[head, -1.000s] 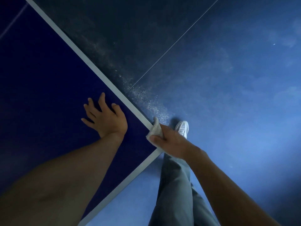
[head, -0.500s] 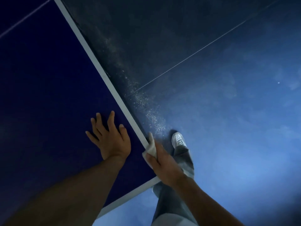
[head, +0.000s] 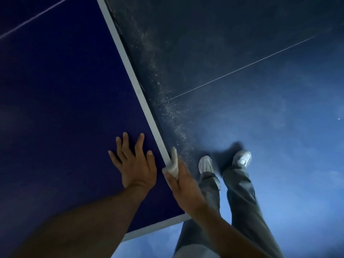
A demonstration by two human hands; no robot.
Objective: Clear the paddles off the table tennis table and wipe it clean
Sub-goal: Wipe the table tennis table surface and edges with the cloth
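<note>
The dark blue table tennis table (head: 61, 101) fills the left of the view, its white edge line running down to a near corner. My left hand (head: 135, 162) lies flat on the tabletop with fingers spread, close to that edge. My right hand (head: 183, 180) grips a small white cloth (head: 173, 164) and holds it against the table's side edge, just above the corner. No paddles are in view.
The blue floor (head: 260, 108) lies to the right, with a trail of pale dust (head: 167, 108) along the table's side. My two legs in grey trousers and white shoes (head: 205, 163) stand beside the corner.
The cloth in my right hand has moved a little up the side edge, away from the corner. My left hand stays flat on the table. My second foot has come into view.
</note>
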